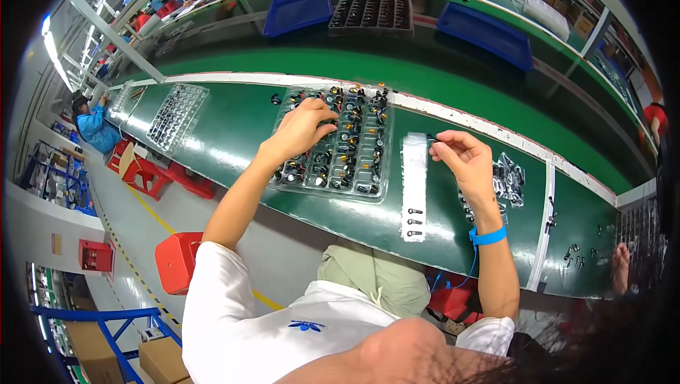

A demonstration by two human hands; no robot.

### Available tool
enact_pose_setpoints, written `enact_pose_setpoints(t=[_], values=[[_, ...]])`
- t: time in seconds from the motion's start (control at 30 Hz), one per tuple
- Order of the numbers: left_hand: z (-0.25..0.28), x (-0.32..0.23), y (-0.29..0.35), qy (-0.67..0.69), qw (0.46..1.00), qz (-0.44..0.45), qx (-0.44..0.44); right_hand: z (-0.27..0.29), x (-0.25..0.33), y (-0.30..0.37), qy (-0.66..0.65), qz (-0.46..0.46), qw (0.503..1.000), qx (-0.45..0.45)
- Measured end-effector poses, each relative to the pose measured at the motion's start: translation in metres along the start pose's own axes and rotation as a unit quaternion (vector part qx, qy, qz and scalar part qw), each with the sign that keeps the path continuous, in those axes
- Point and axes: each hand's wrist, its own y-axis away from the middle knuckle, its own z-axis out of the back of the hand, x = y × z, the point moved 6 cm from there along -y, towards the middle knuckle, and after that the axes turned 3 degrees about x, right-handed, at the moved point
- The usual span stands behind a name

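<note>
Clear plastic tray [368,154], crowded with black parts [350,122]; left hand [304,127] curled over them, cannot tell if gripping any: brush might dislodge neighbours. White strip [414,178] lies right of tray, three black pieces [414,222] at near end. Right hand [464,161] apparently pinches small dark piece [432,139] by far end; slack grip could drop it.

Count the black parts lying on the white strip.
3, in a column at the near end of the white strip: upper part, middle part, lower part. The right hand is by the far end, so another could be hidden there.
</note>
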Motion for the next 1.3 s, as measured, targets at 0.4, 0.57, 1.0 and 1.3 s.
enact_pose_setpoints(t=[0.4, 0.57, 1.0, 1.3], values=[[0.028, -0.058, -0.026, 0.352, 0.929, 0.034, -0.114, -0.001, 0.019, 0.014, 0.015, 0.117, 0.992, -0.050], [-0.006, -0.119, -0.022, 0.425, 0.891, -0.072, -0.145, -0.022, 0.034, 0.025, 0.104, 0.196, 0.975, -0.027], [-0.016, -0.124, -0.015, 0.403, 0.890, -0.124, -0.175, -0.036, 0.043, 0.027, 0.218, 0.205, 0.954, 0.004], [-0.015, -0.126, -0.010, 0.387, 0.892, -0.123, -0.199, -0.042, 0.045, 0.032, 0.261, 0.233, 0.937, -0.012]])
